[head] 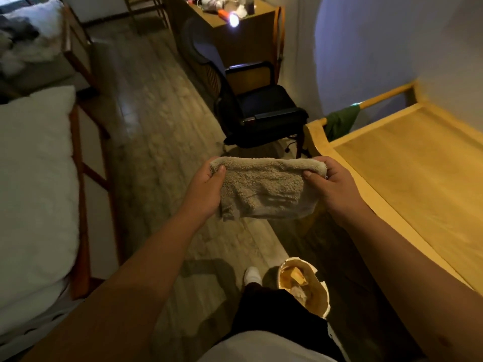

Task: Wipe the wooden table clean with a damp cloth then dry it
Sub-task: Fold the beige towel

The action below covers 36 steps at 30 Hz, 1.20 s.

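Grey cloth (264,189) is held stretched over the floor, just left of the tabletop (407,163), its upper corners pinched in the curled grip of left hand (206,189) and right hand (332,189); even folding before wiping is judged advisable.

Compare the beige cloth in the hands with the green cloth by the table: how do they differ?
The beige cloth is held stretched between left hand and right hand; the green cloth hangs untouched over the wooden table rail. Beige looks fluffy and near the camera; green is darker and farther. Both are off the tabletop.
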Motion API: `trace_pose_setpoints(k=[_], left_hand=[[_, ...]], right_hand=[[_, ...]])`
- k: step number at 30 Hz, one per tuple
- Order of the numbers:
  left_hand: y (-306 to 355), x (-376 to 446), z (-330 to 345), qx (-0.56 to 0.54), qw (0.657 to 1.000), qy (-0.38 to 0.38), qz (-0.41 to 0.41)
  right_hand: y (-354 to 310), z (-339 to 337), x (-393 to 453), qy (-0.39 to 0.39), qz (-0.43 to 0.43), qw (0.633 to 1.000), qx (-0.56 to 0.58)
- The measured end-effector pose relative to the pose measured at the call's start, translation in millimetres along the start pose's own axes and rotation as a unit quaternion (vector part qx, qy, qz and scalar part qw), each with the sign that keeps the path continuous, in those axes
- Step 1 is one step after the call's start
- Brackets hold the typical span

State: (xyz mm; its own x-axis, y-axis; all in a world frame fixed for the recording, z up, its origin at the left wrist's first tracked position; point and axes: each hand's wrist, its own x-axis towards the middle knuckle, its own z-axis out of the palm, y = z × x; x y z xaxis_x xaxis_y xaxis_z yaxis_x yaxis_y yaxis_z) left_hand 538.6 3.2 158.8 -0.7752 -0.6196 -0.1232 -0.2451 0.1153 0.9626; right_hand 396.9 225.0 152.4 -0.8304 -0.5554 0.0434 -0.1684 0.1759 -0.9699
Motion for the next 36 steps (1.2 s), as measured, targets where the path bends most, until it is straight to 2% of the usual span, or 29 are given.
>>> trace_pose_setpoints(k=[15,21,26,36], left_hand=[[41.5,218.1,37.7,0.007,0.994,-0.111,0.005],[58.7,306.9,67.8,0.045,0.981,-0.19,0.015],[69.7,383.8,96.3,0.065,0.965,-0.249,0.039],[109.8,494.5,159.9,0.05,0.906,-0.417,0.055]], right_hand=[[14.2,-13.2,180.6,0.123,0.028,0.992,-0.009],[25.1,-30.2,227.6,0.188,0.057,0.981,-0.002],[32.7,-34.4,270.5,0.26,0.079,0.962,0.014],[20.8,-50.8,335.7,0.431,0.115,0.895,0.019]])
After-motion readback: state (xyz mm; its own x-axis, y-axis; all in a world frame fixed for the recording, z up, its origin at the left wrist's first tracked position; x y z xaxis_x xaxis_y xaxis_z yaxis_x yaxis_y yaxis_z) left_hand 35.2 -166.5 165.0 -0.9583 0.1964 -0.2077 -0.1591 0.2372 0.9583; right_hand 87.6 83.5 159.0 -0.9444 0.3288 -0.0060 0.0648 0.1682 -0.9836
